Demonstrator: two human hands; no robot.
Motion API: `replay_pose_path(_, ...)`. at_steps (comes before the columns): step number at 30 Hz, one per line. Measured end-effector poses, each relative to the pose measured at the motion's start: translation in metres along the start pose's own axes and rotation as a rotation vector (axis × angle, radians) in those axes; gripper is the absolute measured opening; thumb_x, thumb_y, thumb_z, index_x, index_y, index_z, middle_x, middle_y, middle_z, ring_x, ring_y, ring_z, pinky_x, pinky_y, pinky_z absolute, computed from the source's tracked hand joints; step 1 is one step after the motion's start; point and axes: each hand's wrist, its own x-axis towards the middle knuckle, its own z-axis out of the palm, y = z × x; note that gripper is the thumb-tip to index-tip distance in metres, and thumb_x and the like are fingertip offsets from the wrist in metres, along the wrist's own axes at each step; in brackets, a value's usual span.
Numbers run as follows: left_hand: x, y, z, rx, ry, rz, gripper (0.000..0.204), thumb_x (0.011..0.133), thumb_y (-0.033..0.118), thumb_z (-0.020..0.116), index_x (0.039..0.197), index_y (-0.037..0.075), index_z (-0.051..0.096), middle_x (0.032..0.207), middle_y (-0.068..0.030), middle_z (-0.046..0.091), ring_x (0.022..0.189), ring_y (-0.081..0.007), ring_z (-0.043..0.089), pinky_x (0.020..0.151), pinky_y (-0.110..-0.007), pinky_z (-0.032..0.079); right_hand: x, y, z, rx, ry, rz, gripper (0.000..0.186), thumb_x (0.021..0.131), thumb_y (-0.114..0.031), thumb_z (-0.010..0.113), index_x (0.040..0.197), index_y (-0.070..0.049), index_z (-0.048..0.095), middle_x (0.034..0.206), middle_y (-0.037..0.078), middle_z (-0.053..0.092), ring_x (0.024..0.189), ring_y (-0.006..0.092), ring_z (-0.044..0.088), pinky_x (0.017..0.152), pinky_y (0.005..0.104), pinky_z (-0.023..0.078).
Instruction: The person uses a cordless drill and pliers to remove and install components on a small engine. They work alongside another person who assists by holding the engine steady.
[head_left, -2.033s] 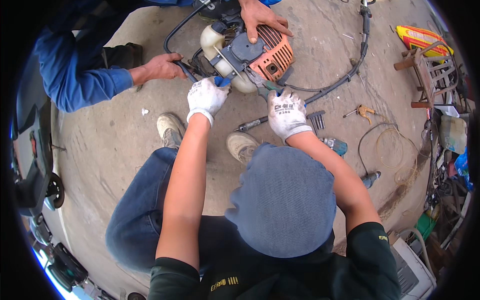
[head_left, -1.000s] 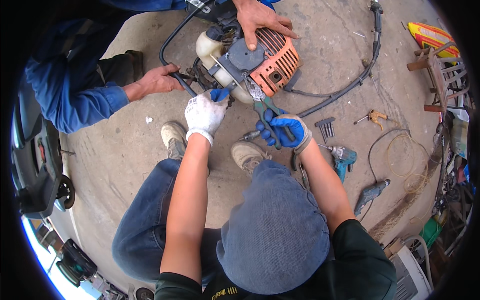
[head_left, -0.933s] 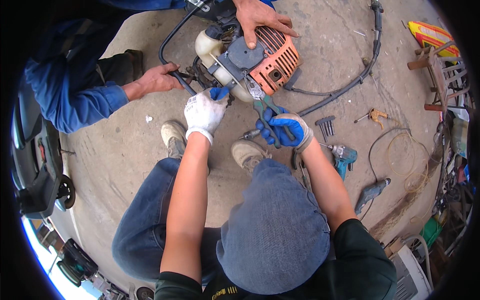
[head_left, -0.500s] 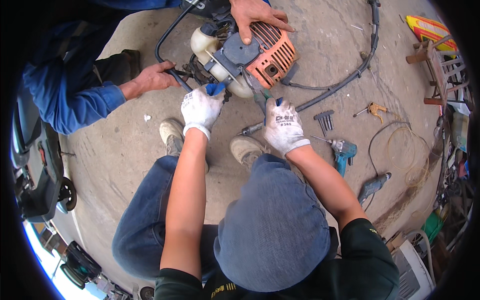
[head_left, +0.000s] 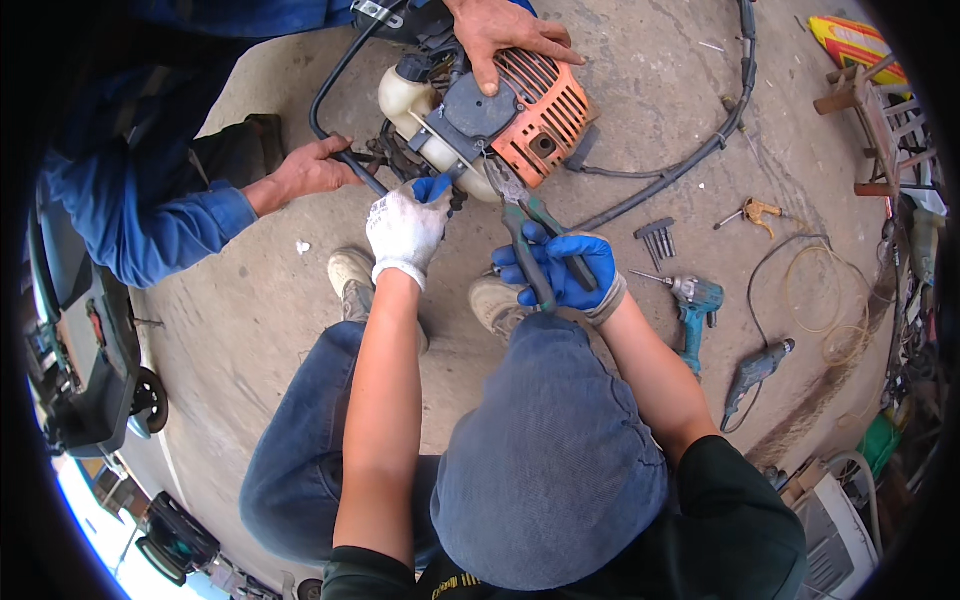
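Observation:
My right hand (head_left: 585,272), in a white glove with a blue palm, is turned palm up around green-and-black pliers (head_left: 522,228). The handles are spread apart, and the jaws point at the underside of a small engine (head_left: 470,105) with an orange slotted cover (head_left: 545,115). At the engine's near edge my left hand (head_left: 408,228), gloved alike, has its fingers curled beside the whitish tank; what they pinch is too small to tell. Another person's hand (head_left: 505,38) presses on the cover. That person's other hand (head_left: 318,172) grips a black bar (head_left: 325,105) left of the engine.
A teal cordless driver (head_left: 695,305), a corded drill (head_left: 758,378), a hex key set (head_left: 657,240) and a yellow air blow gun (head_left: 750,216) lie on the concrete at right. A black hose (head_left: 700,155) curves behind them. A stool (head_left: 868,125) stands far right, a scooter (head_left: 95,350) left.
My right hand has rolled from back up to palm up and drawn slightly back. The pliers' handles now show spread apart. My left hand has stayed nearly in place.

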Motion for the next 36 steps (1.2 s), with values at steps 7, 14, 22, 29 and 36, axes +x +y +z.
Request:
replay_pose_path(7,0.002,-0.003,0.003,-0.032,0.018,-0.028,0.041,0.086,0.050,0.068,0.077,0.011,0.077,0.065,-0.0080,0.070,0.071,-0.0315,0.072,0.071,-0.042,0.055,0.009,0.005,-0.013,0.036,-0.005,-0.037,0.038,0.092,-0.015,0.056,0.128,-0.006,0.064,0.136,0.032,0.053,0.117,0.0439,0.061,0.087,0.0549,0.057)
replay_pose_path(14,-0.004,0.013,-0.010,0.041,0.001,-0.047,0.040,0.087,0.048,0.068,0.075,0.011,0.077,0.062,-0.0063,0.070,0.066,-0.0275,0.072,0.068,-0.040,0.055,0.013,0.008,-0.016,0.234,-0.147,-0.006,0.043,0.095,-0.013,0.046,0.136,-0.006,0.058,0.134,0.030,0.050,0.116,0.0434,0.062,0.085,0.0581,0.058)
replay_pose_path(22,-0.004,0.011,-0.007,-0.054,0.000,-0.048,0.041,0.089,0.048,0.066,0.075,0.011,0.077,0.061,-0.0048,0.069,0.064,-0.0256,0.071,0.067,-0.038,0.054,0.018,0.009,-0.002,0.285,-0.188,0.010,0.042,0.098,-0.012,0.044,0.137,-0.007,0.058,0.138,0.031,0.050,0.118,0.0441,0.061,0.086,0.0572,0.057)
replay_pose_path(29,-0.003,0.008,-0.002,-0.084,0.001,-0.058,0.041,0.088,0.049,0.067,0.074,0.011,0.077,0.061,-0.0060,0.069,0.066,-0.0270,0.071,0.068,-0.039,0.055,0.017,0.010,-0.015,0.314,-0.161,0.027,0.038,0.099,-0.014,0.048,0.135,-0.011,0.060,0.126,0.026,0.057,0.102,0.0322,0.066,0.077,0.0472,0.058)
replay_pose_path(36,0.004,-0.003,0.006,-0.028,0.021,-0.037,0.040,0.087,0.050,0.067,0.077,0.012,0.077,0.062,-0.0074,0.069,0.068,-0.0293,0.071,0.070,-0.040,0.055,0.004,-0.018,0.014,-0.628,0.316,-0.034,0.025,0.095,-0.016,0.060,0.118,-0.008,0.065,0.105,0.020,0.068,0.090,0.0292,0.070,0.070,0.0403,0.058)
